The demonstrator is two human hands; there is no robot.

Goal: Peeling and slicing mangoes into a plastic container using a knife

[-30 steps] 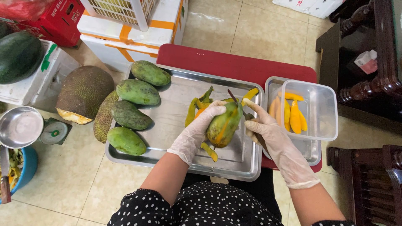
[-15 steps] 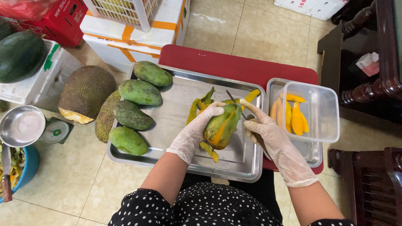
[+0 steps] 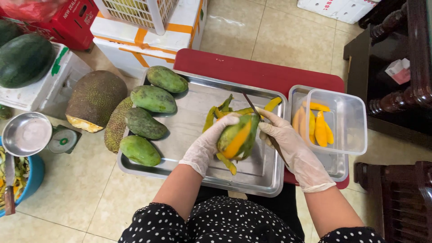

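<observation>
My left hand (image 3: 208, 143), in a white glove, grips a partly peeled green mango (image 3: 239, 137) with a strip of orange flesh showing, held above a steel tray (image 3: 189, 128). My right hand (image 3: 288, 144), also gloved, holds a thin knife (image 3: 252, 105) whose blade lies against the top of the mango. Green peel strips (image 3: 218, 112) lie on the tray and hang below the fruit. Several whole green mangoes (image 3: 153, 99) sit along the tray's left side. A clear plastic box (image 3: 348, 130) to the right holds orange mango slices (image 3: 317, 128).
The tray rests on a red stool top (image 3: 252, 72). Jackfruit pieces (image 3: 94, 99), a watermelon (image 3: 22, 58) on a white foam box, a metal scale bowl (image 3: 24, 134) and a blue bucket (image 3: 31, 180) stand at left. Dark wooden furniture (image 3: 400, 90) is at right.
The mango has turned in my left hand, showing a wider orange strip. The knife in my right hand has shifted slightly along the top of the fruit.
</observation>
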